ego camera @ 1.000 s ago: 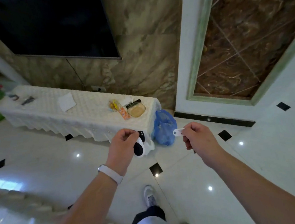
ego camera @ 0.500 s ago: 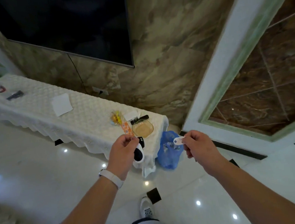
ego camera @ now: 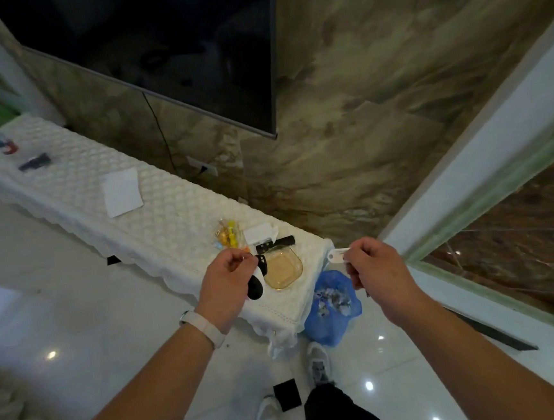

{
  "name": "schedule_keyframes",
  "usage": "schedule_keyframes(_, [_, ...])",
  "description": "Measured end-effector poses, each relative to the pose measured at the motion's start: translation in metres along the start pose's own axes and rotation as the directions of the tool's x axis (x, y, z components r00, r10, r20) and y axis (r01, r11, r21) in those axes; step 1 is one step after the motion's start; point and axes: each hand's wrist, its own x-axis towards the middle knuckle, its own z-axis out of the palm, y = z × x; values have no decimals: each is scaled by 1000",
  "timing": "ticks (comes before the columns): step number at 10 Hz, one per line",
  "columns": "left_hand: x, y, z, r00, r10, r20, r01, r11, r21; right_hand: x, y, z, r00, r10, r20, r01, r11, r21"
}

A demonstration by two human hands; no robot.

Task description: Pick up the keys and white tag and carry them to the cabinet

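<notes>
keys [ego camera: 256,280] in left grip [ego camera: 230,281], white tag [ego camera: 337,255] in right grip [ego camera: 380,276].

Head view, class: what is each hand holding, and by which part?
The left hand pinches the keys at their ring; the fobs dangle. The right hand pinches the white tag by one end.

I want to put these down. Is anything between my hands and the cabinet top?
Nothing blocks the way. The left hand with the keys and the right hand with the white tag hover beside the glass dish on the cabinet.
</notes>
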Motion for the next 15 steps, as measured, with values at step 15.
schedule_keyframes(15, [277,-313,165,935,-350,-56,354,912,205,352,276,221,889,226,398,-62,921,-385])
